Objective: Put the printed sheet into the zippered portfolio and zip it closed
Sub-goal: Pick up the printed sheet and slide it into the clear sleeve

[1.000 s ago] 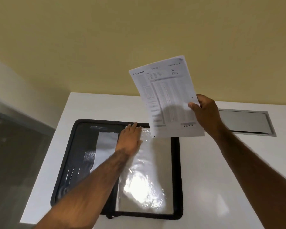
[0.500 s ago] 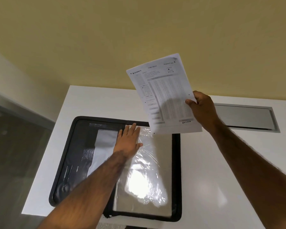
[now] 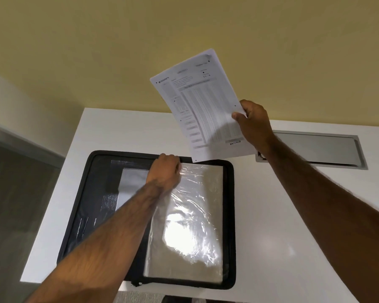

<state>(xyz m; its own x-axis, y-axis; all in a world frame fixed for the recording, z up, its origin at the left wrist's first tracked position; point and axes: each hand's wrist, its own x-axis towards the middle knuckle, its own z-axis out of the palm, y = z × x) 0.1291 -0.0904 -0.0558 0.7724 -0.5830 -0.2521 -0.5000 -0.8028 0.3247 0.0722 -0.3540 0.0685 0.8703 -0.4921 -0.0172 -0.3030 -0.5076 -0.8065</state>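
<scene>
A black zippered portfolio (image 3: pixel 229 215) lies open flat on the white table (image 3: pixel 282 248). Its right half holds a shiny clear plastic sleeve (image 3: pixel 190 226); its left half shows dark pockets. My left hand (image 3: pixel 164 172) has its fingers curled at the sleeve's top left corner, near the portfolio's far edge, and seems to pinch the plastic there. Held up in the air above the portfolio's far right corner is a printed sheet (image 3: pixel 202 106), tilted, face toward me. My right hand (image 3: pixel 253 123) grips it by its right edge.
A grey metal cable hatch (image 3: pixel 315 149) is set into the table at the back right. The table's left edge drops to a dark floor (image 3: pixel 15 204). A yellow wall rises behind the table.
My left hand went from lying flat on the sleeve to curling its fingers at the sleeve's top edge. The sheet stays held up in my right hand, little changed.
</scene>
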